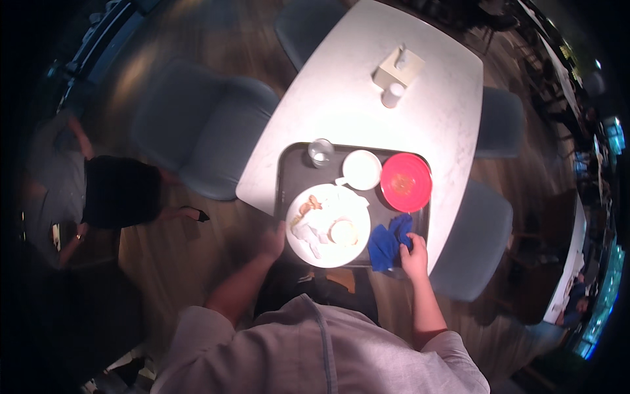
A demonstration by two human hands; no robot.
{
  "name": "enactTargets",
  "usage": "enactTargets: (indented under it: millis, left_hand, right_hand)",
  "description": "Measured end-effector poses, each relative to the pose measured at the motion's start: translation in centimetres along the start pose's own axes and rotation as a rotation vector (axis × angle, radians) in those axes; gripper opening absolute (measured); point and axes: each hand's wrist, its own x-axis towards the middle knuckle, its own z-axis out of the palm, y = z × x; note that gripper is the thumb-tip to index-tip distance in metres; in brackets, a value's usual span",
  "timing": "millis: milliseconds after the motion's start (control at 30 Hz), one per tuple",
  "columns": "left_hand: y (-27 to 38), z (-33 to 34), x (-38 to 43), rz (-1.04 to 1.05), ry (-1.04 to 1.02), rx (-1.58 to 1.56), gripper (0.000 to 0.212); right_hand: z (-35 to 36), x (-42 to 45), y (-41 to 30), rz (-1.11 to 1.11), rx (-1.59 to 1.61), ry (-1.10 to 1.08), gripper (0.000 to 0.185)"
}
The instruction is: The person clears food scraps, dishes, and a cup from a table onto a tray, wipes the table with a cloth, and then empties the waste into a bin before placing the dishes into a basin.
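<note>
A dark serving tray [300, 180] lies over the near end of the white table, its front edge close to my body. At the tray's left edge is my left hand [273, 242], gripping the side, with its fingers mostly hidden. My right hand [416, 255] pinches a crumpled blue cloth [385, 245] at the tray's front right. On the tray, a white plate [307, 253] carries crumpled tissue, food scraps and a small round dish [344, 232]. Behind it stand a clear glass [321, 151], a white mug [362, 170] and a red bowl [406, 182] with residue inside.
Farther along the marble-look table [344, 83] are a tissue box [401, 69] and a white cylindrical container [393, 95]. Grey chairs flank it, one at left [231, 133] and one at near right [475, 241]. Another person [120, 192] is on the left side.
</note>
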Motion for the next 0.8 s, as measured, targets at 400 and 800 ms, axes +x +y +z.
enactTargets:
  millis: [400,800]
  left_hand:
    - [-3.2,-12.9,5.0,0.296,-0.554,0.28,0.079]
    - [-15.9,-58.9,42.4,0.252,0.592,0.736,0.073]
  right_hand:
    - [-1.4,1.8,-5.5,0.202,-0.418,-0.13,0.041]
    - [40.3,-5.1,-36.3,0.8,0.871,-0.927,0.027]
